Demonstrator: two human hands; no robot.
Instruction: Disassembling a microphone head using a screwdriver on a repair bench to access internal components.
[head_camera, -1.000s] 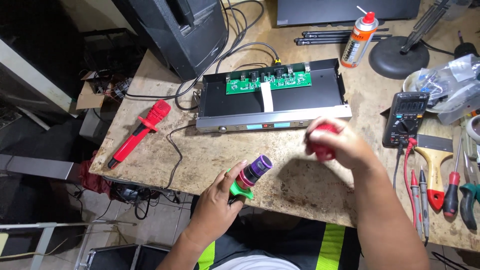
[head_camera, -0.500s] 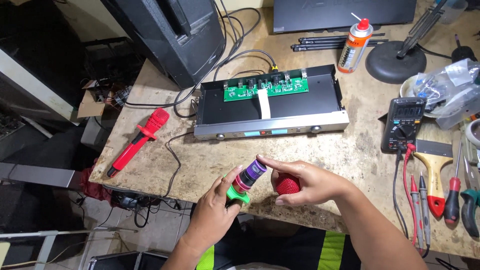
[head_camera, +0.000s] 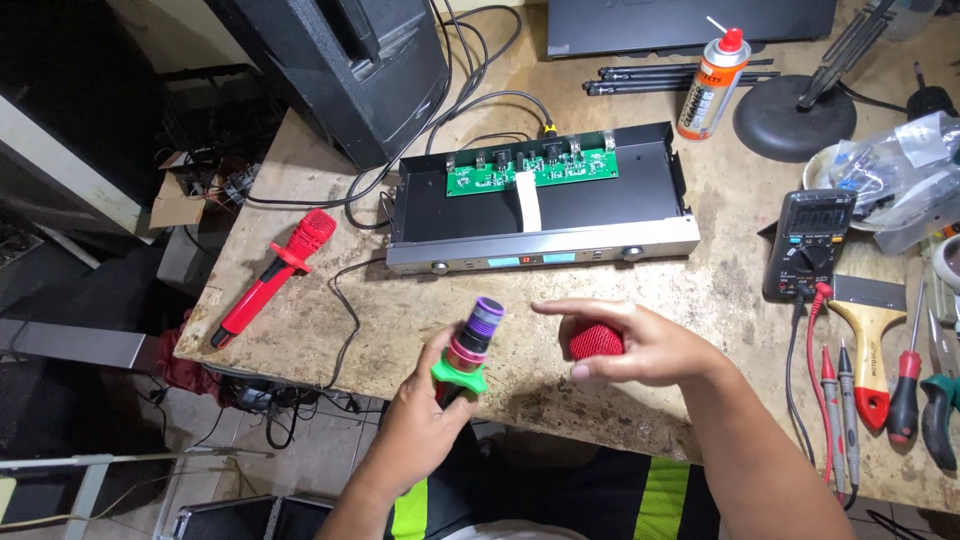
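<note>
Red mesh grille (head_camera: 597, 341), purple-tipped microphone body (head_camera: 472, 342) with green collar (head_camera: 459, 377), red microphone (head_camera: 272, 275), green circuit board (head_camera: 530, 168), speckled beige tabletop (head_camera: 700, 300)

On the tabletop (head_camera: 700, 290), an open receiver (head_camera: 540, 205) lies centre, a microphone (head_camera: 272, 272) to its left, a multimeter (head_camera: 808, 243) right, a spray can (head_camera: 710, 82) behind

A grille-less microphone body (head_camera: 467, 352) with green collar stands tilted beside its detached red mesh grille (head_camera: 597, 341).
</note>
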